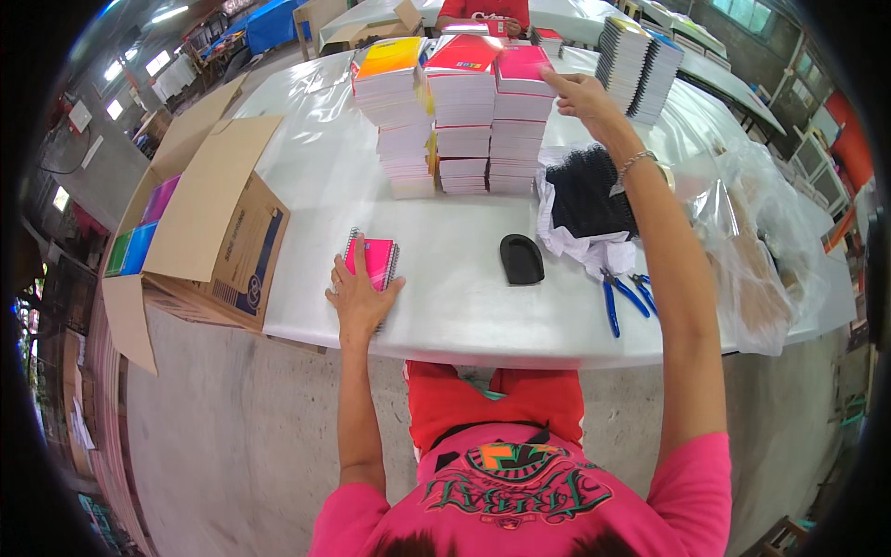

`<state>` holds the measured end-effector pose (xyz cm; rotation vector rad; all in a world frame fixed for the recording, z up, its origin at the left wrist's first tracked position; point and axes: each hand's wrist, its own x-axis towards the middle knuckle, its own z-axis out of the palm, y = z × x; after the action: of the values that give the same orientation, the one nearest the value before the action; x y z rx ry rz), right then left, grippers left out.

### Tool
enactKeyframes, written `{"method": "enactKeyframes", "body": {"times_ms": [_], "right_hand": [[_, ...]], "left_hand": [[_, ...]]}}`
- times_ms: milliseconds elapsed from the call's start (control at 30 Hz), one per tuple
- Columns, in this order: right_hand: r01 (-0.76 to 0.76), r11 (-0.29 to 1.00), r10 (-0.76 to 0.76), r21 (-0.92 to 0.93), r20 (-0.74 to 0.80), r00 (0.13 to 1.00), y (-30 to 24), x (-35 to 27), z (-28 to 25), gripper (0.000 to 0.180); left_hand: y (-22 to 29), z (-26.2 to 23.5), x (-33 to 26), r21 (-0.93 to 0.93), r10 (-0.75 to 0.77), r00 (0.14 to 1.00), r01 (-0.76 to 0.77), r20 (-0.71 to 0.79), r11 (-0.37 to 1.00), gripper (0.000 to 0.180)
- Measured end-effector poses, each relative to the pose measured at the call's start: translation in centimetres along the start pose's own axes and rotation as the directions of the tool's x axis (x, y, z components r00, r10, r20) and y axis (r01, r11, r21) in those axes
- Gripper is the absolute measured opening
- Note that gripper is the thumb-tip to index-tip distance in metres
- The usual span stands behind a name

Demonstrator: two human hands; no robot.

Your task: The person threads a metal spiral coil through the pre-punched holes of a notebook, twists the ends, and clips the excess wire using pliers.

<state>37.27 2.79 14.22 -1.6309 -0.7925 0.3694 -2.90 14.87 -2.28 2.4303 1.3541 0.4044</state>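
My left hand (359,295) lies with spread fingers over a small stack of pink spiral notebooks (376,258) near the table's front edge. My right hand (583,96) reaches far forward, its fingertips at the right edge of a tall stack of pink-topped unbound booklets (522,116); its fingers are apart. Beside that stack stand a red-topped stack (464,97) and a yellow-topped stack (392,93). Under my right forearm, black binding coils (585,193) lie on crumpled white paper (594,252). A black rounded tray-like piece (522,260) sits between my arms.
Blue-handled pliers (624,302) lie at the front right, beside a clear plastic bag (766,241). An open cardboard box (218,232) with colourful notebooks stands at left. Coil-bound stacks (636,70) stand far right. Across the table is another person in red (464,11).
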Motion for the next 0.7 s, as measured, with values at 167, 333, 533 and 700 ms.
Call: {"method": "enactKeyframes", "body": {"times_ms": [167,333,533,700], "right_hand": [[0.009,0.986,-0.010,0.164,0.006,1.000,0.3,0.3,-0.5,0.046],[0.348,0.880,-0.437,-0.323,-0.267,0.859,-2.4,-3.4,-2.3,0.027],[0.432,0.833,-0.456,-0.346,0.011,0.890,-0.2,-20.0,1.1,0.025],[0.326,0.892,-0.271,-0.313,0.207,0.940,10.2,-27.6,5.0,0.035]], "left_hand": [[1.6,-0.4,-1.0,0.032,0.120,0.971,-0.116,-0.205,0.993,0.104],[5.5,-2.9,-2.0,-0.135,0.253,0.902,-0.316,-0.349,0.939,0.088],[10.5,-4.4,-6.3,-0.259,0.468,0.719,-0.649,-0.514,0.715,0.071],[12.3,-0.5,-8.5,-0.338,0.652,0.756,-0.630,-0.061,0.699,0.043]]}}
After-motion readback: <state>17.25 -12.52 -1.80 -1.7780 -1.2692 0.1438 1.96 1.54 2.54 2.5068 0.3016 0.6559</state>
